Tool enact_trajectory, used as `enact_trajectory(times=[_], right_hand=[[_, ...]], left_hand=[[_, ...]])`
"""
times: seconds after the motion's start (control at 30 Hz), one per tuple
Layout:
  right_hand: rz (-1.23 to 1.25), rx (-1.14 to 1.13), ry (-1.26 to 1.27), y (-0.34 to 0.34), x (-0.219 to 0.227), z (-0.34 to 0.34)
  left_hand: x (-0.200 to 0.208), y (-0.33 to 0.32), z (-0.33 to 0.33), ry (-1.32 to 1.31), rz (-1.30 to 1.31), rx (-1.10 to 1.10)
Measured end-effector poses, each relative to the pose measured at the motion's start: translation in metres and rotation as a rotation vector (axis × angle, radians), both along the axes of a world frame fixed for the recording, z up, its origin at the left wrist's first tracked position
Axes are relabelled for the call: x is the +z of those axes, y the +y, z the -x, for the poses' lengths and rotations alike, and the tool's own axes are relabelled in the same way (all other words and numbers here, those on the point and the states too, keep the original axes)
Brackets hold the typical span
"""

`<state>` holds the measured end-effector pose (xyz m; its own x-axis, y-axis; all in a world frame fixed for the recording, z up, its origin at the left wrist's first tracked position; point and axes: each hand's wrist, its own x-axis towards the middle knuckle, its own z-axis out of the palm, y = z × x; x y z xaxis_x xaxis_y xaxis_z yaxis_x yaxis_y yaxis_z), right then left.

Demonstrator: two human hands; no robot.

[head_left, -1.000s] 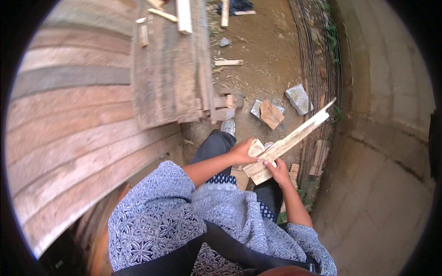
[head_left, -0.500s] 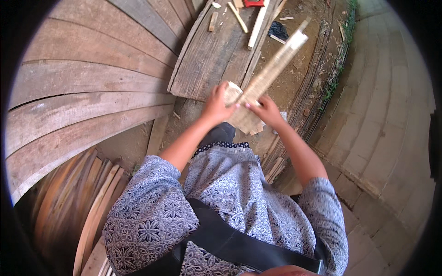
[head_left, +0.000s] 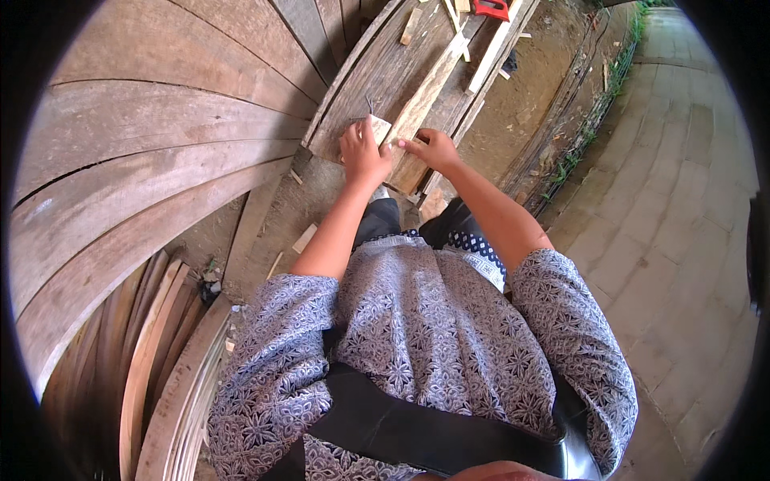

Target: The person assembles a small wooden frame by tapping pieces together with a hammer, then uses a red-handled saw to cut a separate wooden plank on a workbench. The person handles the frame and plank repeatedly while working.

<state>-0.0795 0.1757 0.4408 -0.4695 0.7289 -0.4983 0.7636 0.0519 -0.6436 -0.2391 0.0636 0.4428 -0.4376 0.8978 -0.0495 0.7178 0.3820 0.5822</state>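
Note:
My left hand (head_left: 365,154) grips a small pale wood block (head_left: 378,127) at the near end of the worn plank bench (head_left: 373,76). The block lies against the left side of a long wood strip (head_left: 431,86), which points away from me along the bench. My right hand (head_left: 433,150) is closed on the right side of the strip near its close end, thumb toward my left hand. Palms and fingers hide part of where block and strip meet.
Farther along the bench lie a red-handled tool (head_left: 491,9), a pale batten (head_left: 499,50) by the right edge and a short offcut (head_left: 411,26). A board wall (head_left: 160,120) rises on the left. Stacked boards (head_left: 152,345) stand lower left; paving (head_left: 650,200) runs along the right.
The strip has come down from mid-air, swinging left from over the ground to over the bench. Both hands moved left and farther away with it and the block. My view shifted a little.

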Motion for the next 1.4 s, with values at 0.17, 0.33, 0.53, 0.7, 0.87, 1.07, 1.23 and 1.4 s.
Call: enact_trajectory(times=[0.17, 0.33, 0.53, 0.7, 0.87, 1.07, 1.23, 1.4], right_hand=[[-0.204, -0.125, 0.102, -0.021, -0.001, -0.002], [-0.435, -0.142, 0.072, -0.032, -0.004, -0.001], [-0.211, -0.027, -0.014, -0.014, -0.011, -0.008], [0.198, 0.337, -0.155, 0.030, 0.005, -0.006], [0.171, 0.340, -0.092, 0.175, 0.066, -0.024], [-0.767, 0.540, 0.001, 0.413, -0.033, -0.029], [-0.578, 0.661, -0.541, 0.428, -0.015, 0.008], [-0.630, 0.575, -0.626, 0.433, -0.011, 0.023]], left_hand=[[0.004, -0.005, -0.041, 0.149, 0.029, 0.137], [0.004, 0.009, -0.053, 0.125, -0.009, 0.299], [0.004, 0.021, -0.058, 0.265, 0.016, 0.385], [0.000, 0.024, -0.055, 0.288, 0.108, 0.423], [-0.012, 0.021, -0.056, 0.321, 0.146, 0.472], [-0.014, 0.019, -0.061, 0.328, 0.192, 0.510], [-0.014, 0.025, -0.069, 0.390, 0.214, 0.602], [-0.005, 0.024, -0.073, 0.380, 0.222, 0.628]])
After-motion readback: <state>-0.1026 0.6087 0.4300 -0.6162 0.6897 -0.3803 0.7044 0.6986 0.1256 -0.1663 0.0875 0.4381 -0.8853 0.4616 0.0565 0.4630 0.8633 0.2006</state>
